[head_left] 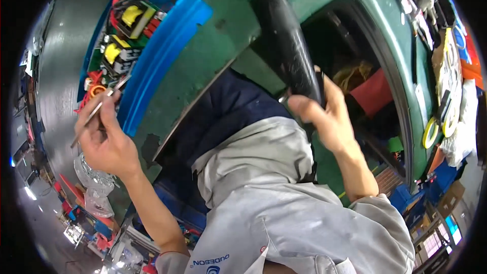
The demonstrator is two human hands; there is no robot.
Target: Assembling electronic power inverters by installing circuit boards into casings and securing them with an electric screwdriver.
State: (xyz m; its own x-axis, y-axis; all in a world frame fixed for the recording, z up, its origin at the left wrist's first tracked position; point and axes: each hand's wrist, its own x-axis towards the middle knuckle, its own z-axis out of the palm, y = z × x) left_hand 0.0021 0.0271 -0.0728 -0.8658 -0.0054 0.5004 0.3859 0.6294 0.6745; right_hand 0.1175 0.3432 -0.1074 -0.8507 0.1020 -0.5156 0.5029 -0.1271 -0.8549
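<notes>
Green bench [228, 25]: lies beneath the blue casing [165, 61]. To the casing's right, a dark compartment [381, 56], apparently a drawer, contains a red piece [373, 93] and a yellowish tangle [356, 74]; you cannot identify its remaining contents in the shadow. The casing is an uncovered trough; expect stiff walls with a slick finish, and take it by both long outer sides. Black driver [291, 40], right of the casing: likely fairly heavy and rigid, its smooth, scuffed barrel liable to slip; grip the barrel, clear of the thin bit. Your right hand [327, 116] has its fingers curled around the barrel's near end. Circuit assembly [122, 33], inside the casing: probably fragile; handle the board by its edges, not by its yellow-topped components or red leads. Your left hand [109, 142], at the casing's near end, pinches a slim metal tool [95, 112], probably light and stiff. Its tip lies over an orange ring coil's [96, 90] surroundings; contact cannot be confirmed.
</notes>
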